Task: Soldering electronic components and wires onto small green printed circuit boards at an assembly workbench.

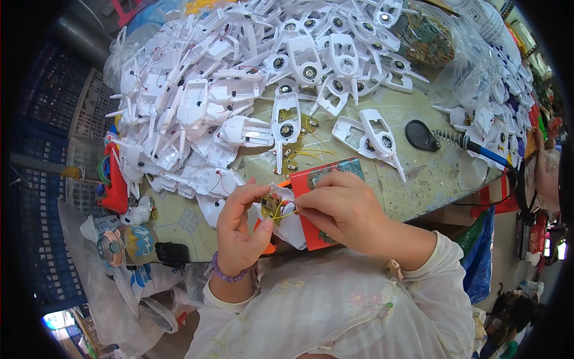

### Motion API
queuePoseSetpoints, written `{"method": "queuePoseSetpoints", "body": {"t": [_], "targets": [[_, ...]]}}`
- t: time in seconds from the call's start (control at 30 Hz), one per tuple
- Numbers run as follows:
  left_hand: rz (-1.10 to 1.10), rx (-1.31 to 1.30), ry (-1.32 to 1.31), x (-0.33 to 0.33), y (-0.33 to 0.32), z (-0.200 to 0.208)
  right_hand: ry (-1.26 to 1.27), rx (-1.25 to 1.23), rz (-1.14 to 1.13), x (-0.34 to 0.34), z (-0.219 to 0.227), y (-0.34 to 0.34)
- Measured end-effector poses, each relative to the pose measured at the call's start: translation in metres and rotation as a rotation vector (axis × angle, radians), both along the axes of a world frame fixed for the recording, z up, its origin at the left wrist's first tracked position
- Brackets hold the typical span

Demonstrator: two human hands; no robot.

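Observation:
My left hand (240,226) is curled round a small white plastic housing (282,192), gripping it by its edge. Inside the housing shows a small circuit board (271,207) with yellow and red wires. The fingers of my right hand (344,209) are pinched together at the housing's right side, by the wires; what lies between their tips is hidden. Under both hands lie a red flat piece with a green patterned face (317,233) and some orange part (268,246). Just beyond, several loose circuit boards (291,163) with yellow wires rest on the table.
A large heap of white plastic housings (194,105), many with round speakers, covers the far and left table. At the right, a blue-handled soldering iron (487,154) sits in a coil stand (451,138) beside a black round dish (421,136). A jar (136,242) stands front left.

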State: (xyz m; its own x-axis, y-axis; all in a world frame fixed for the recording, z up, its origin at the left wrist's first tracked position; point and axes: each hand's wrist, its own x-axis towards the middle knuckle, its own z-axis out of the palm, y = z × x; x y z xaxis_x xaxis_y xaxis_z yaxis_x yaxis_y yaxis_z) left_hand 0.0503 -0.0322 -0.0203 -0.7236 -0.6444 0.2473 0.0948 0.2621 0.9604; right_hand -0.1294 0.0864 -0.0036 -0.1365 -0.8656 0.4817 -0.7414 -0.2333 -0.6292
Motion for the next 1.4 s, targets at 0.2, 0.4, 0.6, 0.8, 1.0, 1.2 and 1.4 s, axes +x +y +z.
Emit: {"method": "queuePoseSetpoints", "body": {"t": [0.2,0.4,0.6,0.8,1.0,1.2,1.4], "targets": [[0.076,-0.294,-0.167,-0.001,0.002,0.011,-0.203,0.017,0.194,-0.006,0.010,0.003],[-0.034,-0.647,-0.219,-0.009,0.009,0.038,-0.257,0.058,0.163,0.002,0.008,0.004],[-0.109,-0.538,-0.254,-0.019,0.002,0.034,-0.054,-0.133,0.048,0.006,0.001,0.014],[-0.028,-0.614,-0.256,-0.020,0.006,0.037,0.055,-0.025,-0.294,-0.024,0.000,0.028],[0.107,-0.586,-0.297,-0.029,0.014,0.028,0.244,0.297,-0.615,-0.108,-0.061,0.017],[0.230,-0.732,-0.303,-0.026,0.013,0.022,0.556,0.373,-0.666,-0.104,-0.047,0.009],[0.241,-0.644,-0.245,-0.019,0.010,0.014,0.719,-0.151,-0.502,-0.074,0.021,0.022]]}}
